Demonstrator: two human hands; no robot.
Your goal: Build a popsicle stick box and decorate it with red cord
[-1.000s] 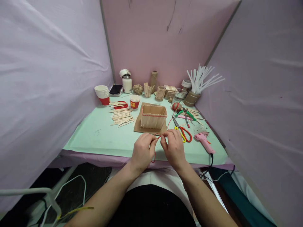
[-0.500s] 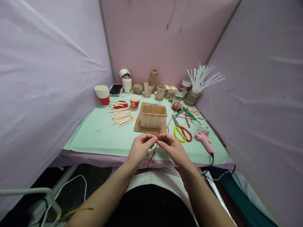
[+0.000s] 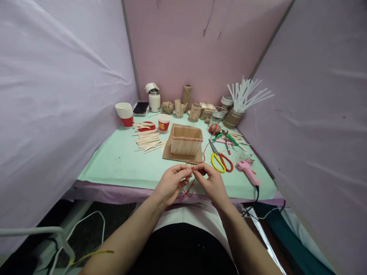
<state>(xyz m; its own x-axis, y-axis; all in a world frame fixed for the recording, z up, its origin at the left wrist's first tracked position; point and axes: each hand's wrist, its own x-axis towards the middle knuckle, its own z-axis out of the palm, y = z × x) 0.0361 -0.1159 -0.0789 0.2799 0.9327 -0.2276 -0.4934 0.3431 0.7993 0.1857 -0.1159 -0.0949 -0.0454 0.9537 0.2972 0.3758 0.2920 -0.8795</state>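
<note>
Red string point(image 3: 187, 193) is above the near worktop point(image 3: 120, 170), the left hand point(image 3: 173, 182) and the right hand point(image 3: 211, 182) each pinching it with narrow grip. A second ago it ran short and straight between them; now I see a small loop point(image 3: 192, 167), so the string seems to be taking shape. Beyond stands the wooden box point(image 3: 186, 147), on cardboard point(image 3: 168, 153).

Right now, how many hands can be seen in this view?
2: the left hand and the right hand, side by side in front of the box, both pinching the red string. No other hand shows.
</note>
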